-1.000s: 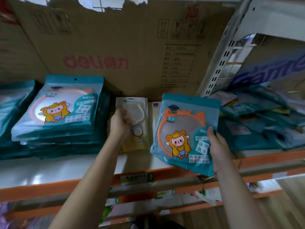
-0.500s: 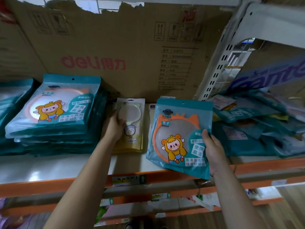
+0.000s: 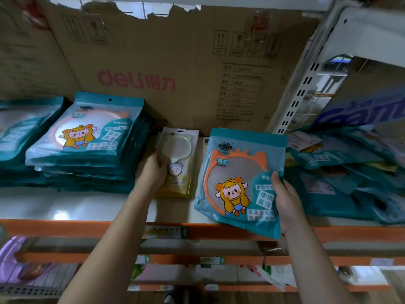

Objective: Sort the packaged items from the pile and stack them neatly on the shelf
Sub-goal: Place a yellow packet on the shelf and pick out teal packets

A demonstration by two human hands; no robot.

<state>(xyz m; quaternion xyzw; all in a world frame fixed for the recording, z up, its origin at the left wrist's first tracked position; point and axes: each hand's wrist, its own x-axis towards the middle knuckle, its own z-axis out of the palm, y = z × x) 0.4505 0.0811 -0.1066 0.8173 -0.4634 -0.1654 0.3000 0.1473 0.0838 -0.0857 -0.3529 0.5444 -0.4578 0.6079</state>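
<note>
a shop stockroom: price-tagged shelf (image 3: 65,227), stacked packets (image 3: 87,139), cartons (image 3: 175,62).

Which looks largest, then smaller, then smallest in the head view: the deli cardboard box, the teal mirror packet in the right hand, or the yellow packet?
1. deli cardboard box
2. teal mirror packet, held nearer the camera
3. yellow packet, partly under the left hand
</note>
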